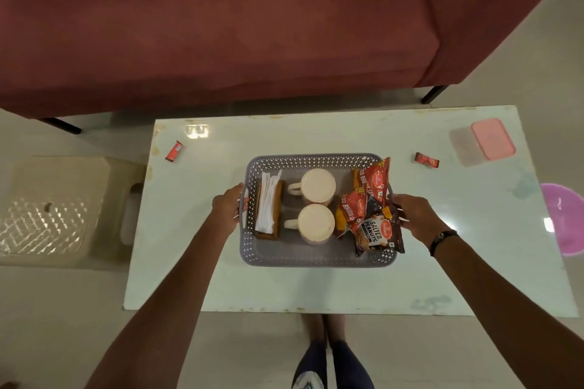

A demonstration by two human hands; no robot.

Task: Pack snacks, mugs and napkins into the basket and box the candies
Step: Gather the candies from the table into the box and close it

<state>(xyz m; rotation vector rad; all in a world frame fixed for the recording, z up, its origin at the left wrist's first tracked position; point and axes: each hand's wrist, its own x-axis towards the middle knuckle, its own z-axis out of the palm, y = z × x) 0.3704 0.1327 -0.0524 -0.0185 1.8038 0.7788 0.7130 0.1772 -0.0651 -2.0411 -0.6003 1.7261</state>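
A grey perforated basket (313,257) sits mid-table. Inside it a wooden holder with white napkins (268,208) stands at the left, two cream mugs (317,185) (315,222) in the middle, and several red and brown snack packets (368,208) lean at the right. My left hand (228,207) grips the basket's left handle. My right hand (414,215) is at the basket's right side, fingers on the snack packets. One red candy (174,151) lies at the table's far left, another candy (426,160) at the right. A clear box with a pink lid (488,139) stands at the far right corner.
The pale glossy table (316,290) has a maroon sofa (221,25) behind it. A beige plastic stool (53,208) stands to the left, a pink bowl (565,218) on the floor to the right. My feet (328,360) are below the near edge.
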